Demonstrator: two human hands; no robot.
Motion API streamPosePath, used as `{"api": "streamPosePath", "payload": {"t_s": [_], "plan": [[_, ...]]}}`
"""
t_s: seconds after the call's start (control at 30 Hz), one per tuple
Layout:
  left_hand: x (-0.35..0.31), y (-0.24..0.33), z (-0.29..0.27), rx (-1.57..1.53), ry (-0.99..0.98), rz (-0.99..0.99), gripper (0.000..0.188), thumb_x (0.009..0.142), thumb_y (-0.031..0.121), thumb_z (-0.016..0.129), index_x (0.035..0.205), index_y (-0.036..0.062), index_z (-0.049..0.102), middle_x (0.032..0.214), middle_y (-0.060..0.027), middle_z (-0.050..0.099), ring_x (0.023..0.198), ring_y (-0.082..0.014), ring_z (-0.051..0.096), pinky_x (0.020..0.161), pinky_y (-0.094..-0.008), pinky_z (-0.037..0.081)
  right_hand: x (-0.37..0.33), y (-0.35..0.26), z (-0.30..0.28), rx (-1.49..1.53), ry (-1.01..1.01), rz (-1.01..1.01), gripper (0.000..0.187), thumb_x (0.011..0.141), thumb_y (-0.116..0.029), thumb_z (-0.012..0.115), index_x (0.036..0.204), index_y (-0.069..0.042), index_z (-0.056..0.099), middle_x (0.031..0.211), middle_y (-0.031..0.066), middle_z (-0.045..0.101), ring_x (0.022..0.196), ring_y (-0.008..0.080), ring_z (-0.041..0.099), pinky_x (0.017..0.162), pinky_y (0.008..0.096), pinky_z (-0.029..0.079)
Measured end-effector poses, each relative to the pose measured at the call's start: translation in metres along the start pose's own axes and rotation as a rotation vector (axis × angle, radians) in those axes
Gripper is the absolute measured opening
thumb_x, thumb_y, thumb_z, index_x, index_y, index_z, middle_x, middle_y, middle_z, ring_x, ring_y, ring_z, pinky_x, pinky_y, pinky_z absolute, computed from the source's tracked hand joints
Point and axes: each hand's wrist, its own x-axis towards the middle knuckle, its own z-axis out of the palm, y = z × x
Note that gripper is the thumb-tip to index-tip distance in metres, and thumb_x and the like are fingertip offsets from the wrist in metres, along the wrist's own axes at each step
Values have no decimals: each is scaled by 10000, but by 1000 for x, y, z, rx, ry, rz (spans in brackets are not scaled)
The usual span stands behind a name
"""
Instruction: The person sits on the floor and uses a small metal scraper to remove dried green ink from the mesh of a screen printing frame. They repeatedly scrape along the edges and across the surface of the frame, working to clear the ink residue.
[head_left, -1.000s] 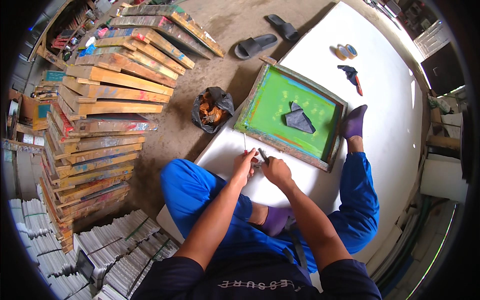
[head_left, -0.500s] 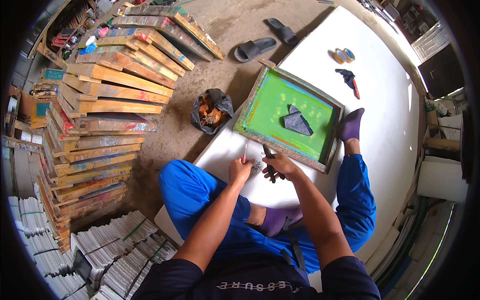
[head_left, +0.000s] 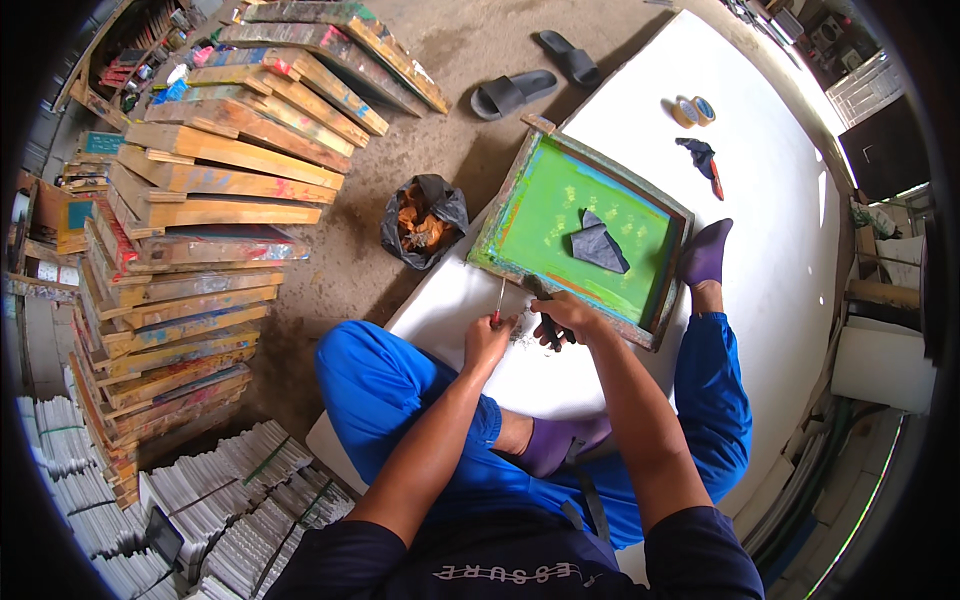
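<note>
My left hand (head_left: 487,343) is closed on a thin screwdriver (head_left: 496,318) with a red handle, its shaft pointing toward the near edge of the screen printing frame (head_left: 577,290). Black pliers (head_left: 537,288) are gripped in my right hand (head_left: 568,315), their jaws close to that same edge; whether they touch the wood, I cannot tell. The frame has a worn wooden rim and green mesh (head_left: 550,200). A folded dark grey cloth (head_left: 598,246) rests on the mesh. Small dark bits (head_left: 522,332) lie on the white board between my hands.
A black bag (head_left: 425,222) of brown scraps stands left of the white board (head_left: 770,290). Many wooden frames (head_left: 230,190) are stacked at left, above bundled white sheets (head_left: 230,490). Tape rolls (head_left: 694,110) and a red-handled tool (head_left: 714,180) lie farther up the board. Black sandals (head_left: 513,95) are on the floor.
My right hand and the pliers have shifted slightly up, nearer the frame's rim. The screwdriver in my left hand has moved a little to the right.
</note>
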Motion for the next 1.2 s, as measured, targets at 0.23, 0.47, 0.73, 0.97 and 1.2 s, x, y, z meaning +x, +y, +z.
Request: {"api": "streamPosePath", "payload": {"t_s": [0.23, 0.47, 0.73, 0.97, 1.2], "plan": [[-3, 13, 0, -58, -27, -73, 473, 865, 421, 711, 771, -39, 647, 695, -232, 651, 685, -396, 666, 657, -468, 495, 2, 5, 28, -105, 287, -32, 279, 911, -210, 580, 864, 62, 623, 636, 160, 637, 476, 220, 637, 345, 387, 450], [2, 7, 3, -144, -3, -93, 464, 889, 430, 709, 796, -22, 659, 626, -151, 620, 533, -280, 607, 517, -409, 454, 8, 21, 55, -378, 612, -158, 400, 890, -307, 580, 987, 70, 671, 913, 317, 674, 883, 441, 663, 799, 494, 524], [-3, 22, -13, -667, -181, -355, 317, 912, 364, 728, 920, 48, 712, 752, -23, 619, 409, -83, 448, 359, -263, 325, -21, 50, 72, -575, 448, -268, 404, 879, -342, 615, 911, 52, 696, 849, 310, 683, 849, 483, 679, 791, 529, 532], [-7, 9, -15, -599, -122, -402, 231, 889, 272, 750, 883, 55, 672, 765, -26, 624, 427, -87, 457, 369, -279, 332, -31, 61, 65, -434, 70, -210, 384, 887, -315, 638, 1006, 49, 675, 870, 226, 707, 765, 347, 718, 698, 448, 567], [-9, -7, -12, -1, 60, -65, 454, 819, 374, 792, 766, -62, 677, 684, -224, 677, 641, -319, 682, 663, -446, 520, -20, 46, 41, 77, -77, -47, 413, 987, -371, 602, 1175, -4, 588, 957, 143, 700, 773, 255, 726, 573, 390, 581]]}}
